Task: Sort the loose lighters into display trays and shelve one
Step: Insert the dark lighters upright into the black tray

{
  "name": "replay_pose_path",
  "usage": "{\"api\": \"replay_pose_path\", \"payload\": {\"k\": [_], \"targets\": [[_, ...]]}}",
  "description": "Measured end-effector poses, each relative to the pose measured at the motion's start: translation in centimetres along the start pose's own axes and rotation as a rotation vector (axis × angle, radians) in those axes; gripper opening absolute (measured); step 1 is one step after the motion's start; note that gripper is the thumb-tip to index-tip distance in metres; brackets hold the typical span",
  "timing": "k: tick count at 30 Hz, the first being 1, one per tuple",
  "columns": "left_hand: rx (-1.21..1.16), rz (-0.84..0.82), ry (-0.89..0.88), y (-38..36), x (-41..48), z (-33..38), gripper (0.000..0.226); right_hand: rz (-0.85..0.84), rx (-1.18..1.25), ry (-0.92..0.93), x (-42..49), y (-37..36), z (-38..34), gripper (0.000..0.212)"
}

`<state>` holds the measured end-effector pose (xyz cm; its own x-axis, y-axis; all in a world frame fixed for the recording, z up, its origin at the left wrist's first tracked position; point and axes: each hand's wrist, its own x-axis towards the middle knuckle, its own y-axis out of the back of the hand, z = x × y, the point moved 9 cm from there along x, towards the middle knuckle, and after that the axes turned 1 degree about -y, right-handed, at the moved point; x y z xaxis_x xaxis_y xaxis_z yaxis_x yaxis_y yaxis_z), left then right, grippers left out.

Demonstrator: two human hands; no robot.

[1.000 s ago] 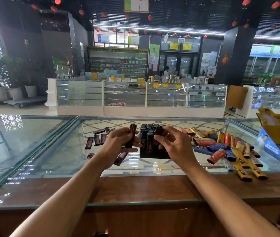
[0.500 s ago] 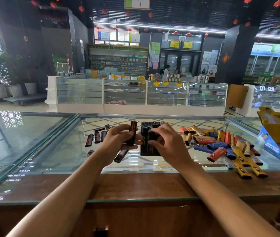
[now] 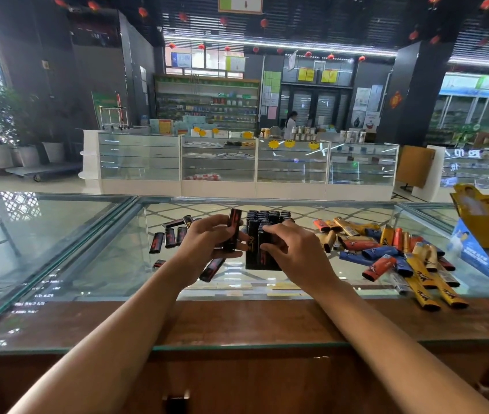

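A black display tray (image 3: 262,261) full of upright black lighters stands on the glass counter. My left hand (image 3: 210,245) holds a few black lighters (image 3: 233,231) with red marks, upright, just left of the tray. My right hand (image 3: 291,252) rests on the tray's front right, its fingers curled on a black lighter in the near row. Loose black lighters (image 3: 168,239) lie to the left, and one more (image 3: 212,269) lies under my left wrist. A heap of yellow, blue and red lighters (image 3: 386,252) lies to the right.
The glass counter (image 3: 88,264) has a wooden front strip (image 3: 252,321). A yellow box (image 3: 488,216) and a blue card stand (image 3: 473,252) are at the far right. Glass showcases (image 3: 237,162) and a person behind them fill the shop beyond.
My right hand has come down and slightly left onto the tray's near row, pressing a lighter in. My left hand stays put with its lighters.
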<state>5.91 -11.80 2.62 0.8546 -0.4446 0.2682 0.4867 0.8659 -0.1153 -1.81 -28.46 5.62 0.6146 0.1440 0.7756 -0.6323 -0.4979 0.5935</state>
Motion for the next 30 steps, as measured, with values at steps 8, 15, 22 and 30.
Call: {"api": "replay_pose_path", "payload": {"k": [8, 15, 22, 30], "targets": [[0.048, -0.004, 0.017, -0.3, -0.9, -0.1, 0.027, 0.023, -0.189, 0.077, 0.0, 0.8, -1.2, 0.038], [0.103, 0.102, -0.102, -1.5, -2.6, 2.3, 0.014, 0.020, 0.127, -0.047, -0.6, 3.4, -1.1, 0.039], [0.202, 0.107, -0.210, -3.0, -3.3, 4.5, 0.019, 0.016, 0.235, -0.118, 0.0, 5.8, -0.9, 0.037], [0.272, 0.078, -0.273, -4.5, -1.8, 4.1, 0.023, -0.137, 0.265, -0.220, 0.0, 5.1, 1.1, 0.015]]}}
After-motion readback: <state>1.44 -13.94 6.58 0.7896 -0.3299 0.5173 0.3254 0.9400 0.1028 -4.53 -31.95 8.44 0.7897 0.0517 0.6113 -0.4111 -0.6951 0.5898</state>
